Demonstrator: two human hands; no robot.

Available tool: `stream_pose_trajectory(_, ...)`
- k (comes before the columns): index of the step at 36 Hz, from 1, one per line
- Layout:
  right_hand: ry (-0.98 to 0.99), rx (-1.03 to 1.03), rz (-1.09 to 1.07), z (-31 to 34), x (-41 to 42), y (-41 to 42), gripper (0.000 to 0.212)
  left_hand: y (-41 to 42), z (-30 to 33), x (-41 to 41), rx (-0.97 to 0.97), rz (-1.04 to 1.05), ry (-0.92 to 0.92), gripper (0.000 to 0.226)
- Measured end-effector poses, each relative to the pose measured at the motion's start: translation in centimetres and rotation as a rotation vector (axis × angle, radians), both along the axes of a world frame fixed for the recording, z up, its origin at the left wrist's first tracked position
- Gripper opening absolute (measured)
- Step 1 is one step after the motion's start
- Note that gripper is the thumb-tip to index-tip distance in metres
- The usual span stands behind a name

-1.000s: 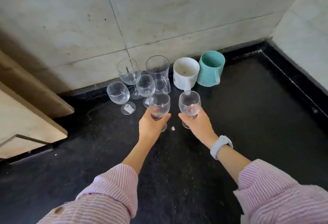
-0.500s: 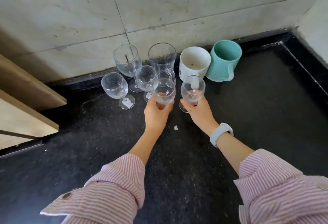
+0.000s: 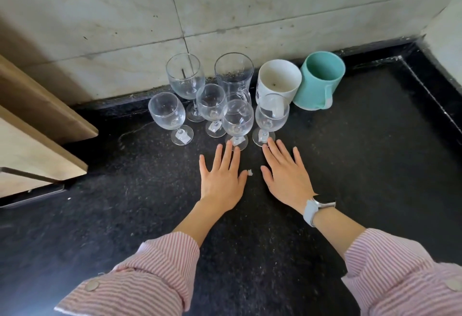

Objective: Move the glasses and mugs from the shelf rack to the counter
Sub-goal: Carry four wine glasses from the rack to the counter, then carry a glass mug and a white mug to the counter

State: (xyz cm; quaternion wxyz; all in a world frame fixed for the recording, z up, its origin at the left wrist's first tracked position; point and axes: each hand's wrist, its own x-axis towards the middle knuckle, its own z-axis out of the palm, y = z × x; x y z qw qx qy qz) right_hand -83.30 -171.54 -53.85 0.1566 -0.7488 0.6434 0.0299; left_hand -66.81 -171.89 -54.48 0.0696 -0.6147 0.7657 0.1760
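Several clear stemmed glasses stand upright in a cluster on the black counter (image 3: 350, 165) by the back wall. The two nearest are a wine glass (image 3: 237, 121) and another wine glass (image 3: 272, 115) to its right. Behind them stand a tall glass mug (image 3: 233, 75), a white mug (image 3: 278, 80) and a teal mug (image 3: 321, 79). My left hand (image 3: 222, 178) lies flat and open just in front of the nearer glass's foot. My right hand (image 3: 287, 175), fingers spread, rests just in front of the other glass's foot. Neither hand holds anything.
Wooden boards (image 3: 37, 128) jut over the counter at the left. A pale tiled wall (image 3: 225, 10) closes the back, and a wall corner (image 3: 447, 35) stands at the right. A small white scrap (image 3: 250, 172) lies between my hands.
Both hands carried a wine glass each toward the cluster, set them down upright, let go, and drew back with fingers spread flat.
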Motion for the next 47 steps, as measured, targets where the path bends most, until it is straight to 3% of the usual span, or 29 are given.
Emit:
stream_pose_trajectory(8,0.018,0.08,0.006,1.2,0.3,-0.2,0.056,-0.3,0.9,0.2,0.031,0.014,0.019,0.06)
stream_pose_trajectory(17,-0.174,0.101,-0.038,5.3,3.8,2.2,0.045,3.4,5.1,5.1,-0.001,0.196,0.085,0.055)
stream_pose_trajectory(26,-0.265,-0.005,0.347,12.3,15.8,5.9,0.04,12.3,14.3,16.9,-0.199,0.547,0.1,0.051)
stream_pose_trajectory(35,-0.48,-0.08,0.795,22.1,31.5,20.2,0.039,34.6,23.7,28.3,-0.5,0.928,-0.065,0.044)
stream_pose_trajectory(39,-0.575,-0.11,0.986,26.0,36.5,31.4,0.036,48.8,27.0,30.5,-0.638,1.148,-0.131,0.04)
stream_pose_trajectory(47,-0.719,-0.115,1.436,31.0,43.8,56.6,0.031,77.1,31.3,29.3,-0.723,1.553,-0.372,0.041)
